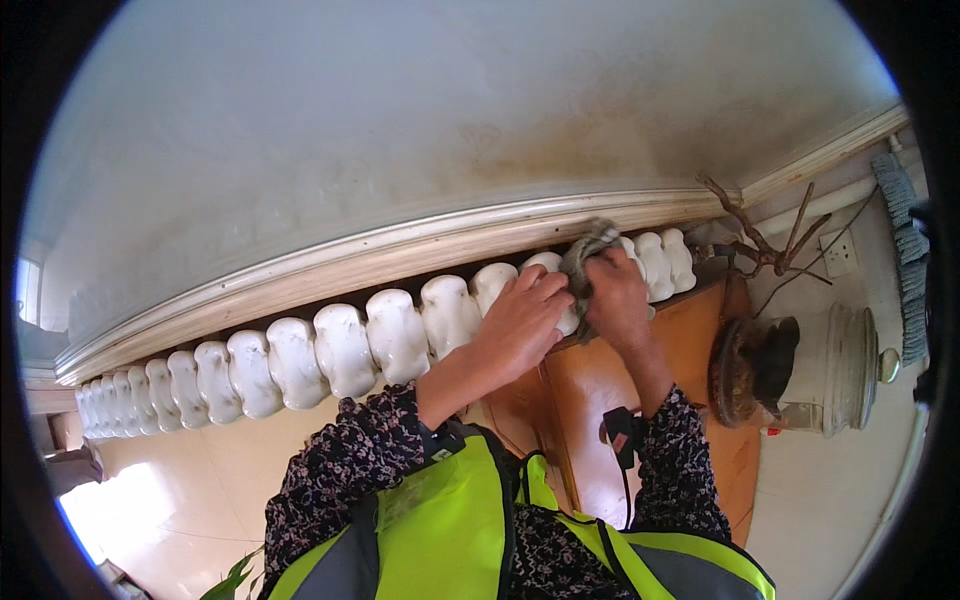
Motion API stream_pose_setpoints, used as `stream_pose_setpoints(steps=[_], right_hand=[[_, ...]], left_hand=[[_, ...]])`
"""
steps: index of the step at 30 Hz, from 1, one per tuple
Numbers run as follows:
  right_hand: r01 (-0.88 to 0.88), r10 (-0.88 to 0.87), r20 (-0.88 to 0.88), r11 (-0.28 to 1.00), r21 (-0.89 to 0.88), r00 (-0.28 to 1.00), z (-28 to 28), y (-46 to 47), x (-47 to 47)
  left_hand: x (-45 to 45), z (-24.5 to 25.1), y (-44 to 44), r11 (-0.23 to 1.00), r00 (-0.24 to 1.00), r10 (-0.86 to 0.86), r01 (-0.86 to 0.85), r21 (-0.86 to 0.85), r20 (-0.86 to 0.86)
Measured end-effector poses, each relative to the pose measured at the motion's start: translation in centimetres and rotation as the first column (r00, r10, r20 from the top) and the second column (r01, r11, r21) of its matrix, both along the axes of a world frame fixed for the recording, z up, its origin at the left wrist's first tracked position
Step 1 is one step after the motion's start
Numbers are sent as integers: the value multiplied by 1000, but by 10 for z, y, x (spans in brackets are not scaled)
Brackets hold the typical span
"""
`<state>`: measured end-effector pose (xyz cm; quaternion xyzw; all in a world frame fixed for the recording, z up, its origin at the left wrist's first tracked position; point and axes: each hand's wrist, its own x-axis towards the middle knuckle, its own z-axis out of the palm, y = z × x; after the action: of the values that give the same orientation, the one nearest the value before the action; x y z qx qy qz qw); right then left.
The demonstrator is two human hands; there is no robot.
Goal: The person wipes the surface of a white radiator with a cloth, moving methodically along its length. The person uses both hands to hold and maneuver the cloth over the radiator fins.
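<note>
A long white sectional radiator point(396, 335) runs across the view below a wooden ledge with peeling white paint. Near the radiator's right end, my right hand point(616, 289) grips a grey cloth point(592, 251) and presses it down between the sections; part of the cloth sticks up towards the ledge. My left hand point(525, 315) lies on the sections just left of the cloth, its fingers bent against the edge of the cloth. Whether those fingers pinch the cloth cannot be told. Dirt marks show on several radiator sections.
Right of the radiator are bare branches point(772, 251), a lidded glass jar point(832, 371) with dark contents, a wall socket point(838, 253) and a blue-grey fluffy duster point(904, 262). An orange-brown wooden cabinet point(622, 367) stands below. Stains mark the wall point(450, 112) above the ledge.
</note>
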<state>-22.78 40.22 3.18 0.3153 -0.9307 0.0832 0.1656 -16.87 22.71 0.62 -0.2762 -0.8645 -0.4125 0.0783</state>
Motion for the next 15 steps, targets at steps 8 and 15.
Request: stream_pose_setpoints(steps=[8,15], right_hand=[[342,-336,93,938,-55,937,-2,-1,-6],[21,-20,42,1000,-8,999,-6,1,-9]], left_hand=[[-1,-1,-1,999,999,-19,20,35,-30],[-3,-1,-2,1000,999,-23,23,-7,-32]])
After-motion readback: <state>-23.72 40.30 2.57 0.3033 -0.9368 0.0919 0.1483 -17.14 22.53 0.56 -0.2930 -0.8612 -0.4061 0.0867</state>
